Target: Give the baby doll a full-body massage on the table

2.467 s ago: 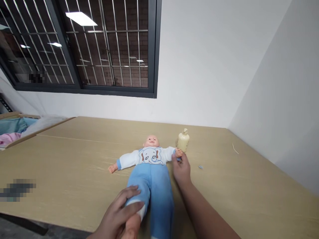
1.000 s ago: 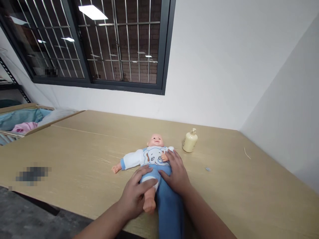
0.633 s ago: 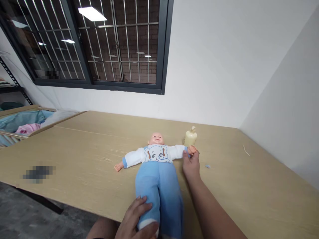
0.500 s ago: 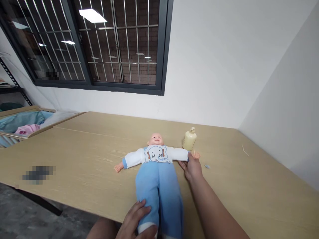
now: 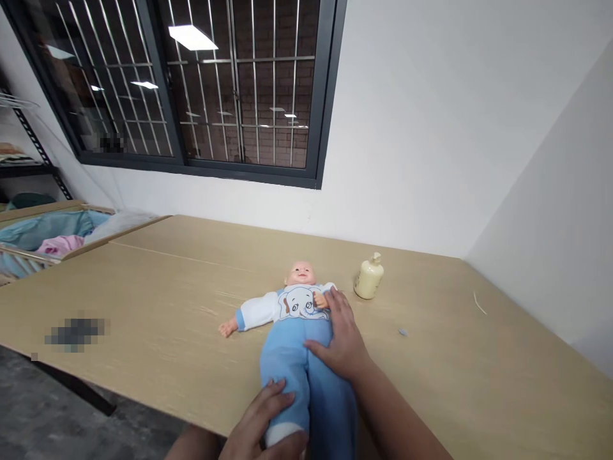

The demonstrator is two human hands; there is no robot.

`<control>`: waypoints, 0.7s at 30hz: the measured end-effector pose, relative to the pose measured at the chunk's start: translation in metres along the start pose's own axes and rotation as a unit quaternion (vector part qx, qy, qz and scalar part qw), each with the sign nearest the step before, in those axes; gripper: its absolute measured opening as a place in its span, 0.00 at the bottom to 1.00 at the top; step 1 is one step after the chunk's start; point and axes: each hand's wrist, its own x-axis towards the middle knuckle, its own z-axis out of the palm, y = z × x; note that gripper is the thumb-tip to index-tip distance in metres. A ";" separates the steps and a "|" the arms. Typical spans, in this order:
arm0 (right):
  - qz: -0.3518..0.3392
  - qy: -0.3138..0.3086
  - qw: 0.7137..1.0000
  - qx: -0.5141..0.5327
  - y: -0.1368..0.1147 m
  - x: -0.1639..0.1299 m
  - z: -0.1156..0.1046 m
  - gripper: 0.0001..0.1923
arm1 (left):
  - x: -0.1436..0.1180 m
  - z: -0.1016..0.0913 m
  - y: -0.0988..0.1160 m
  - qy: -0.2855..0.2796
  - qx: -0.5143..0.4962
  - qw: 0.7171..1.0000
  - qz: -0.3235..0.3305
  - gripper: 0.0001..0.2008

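Observation:
A baby doll (image 5: 293, 338) lies on its back on the table, head away from me. It wears a white top with an elephant print and light blue trousers. My left hand (image 5: 263, 421) wraps round the doll's lower leg at the near edge, fingers over the trouser leg. Against the doll's side, my right hand (image 5: 345, 345) lies over its bent arm, fingers stretched out and thumb spread onto the trousers. That arm is folded over the chest, and its small hand shows beside my fingertips. The doll's other arm stretches out to the left.
A cream pump bottle (image 5: 369, 278) stands right of the doll's head. A small bluish piece (image 5: 403, 332) and a thin pale strand (image 5: 479, 304) lie farther right on the wooden table (image 5: 158, 306). A cot (image 5: 71, 257) with pink and blue cloth adjoins at left. A barred window is behind.
My right hand has moved leftward from the doll's outstretched wrist to its side. The doll's arm has gone from stretched out to folded over the chest. My left hand stays on the leg.

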 end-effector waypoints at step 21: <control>-0.053 -0.075 0.995 -0.035 0.010 -0.008 -0.001 0.48 | 0.081 0.036 -0.056 0.061 -0.022 0.994 0.092 0.21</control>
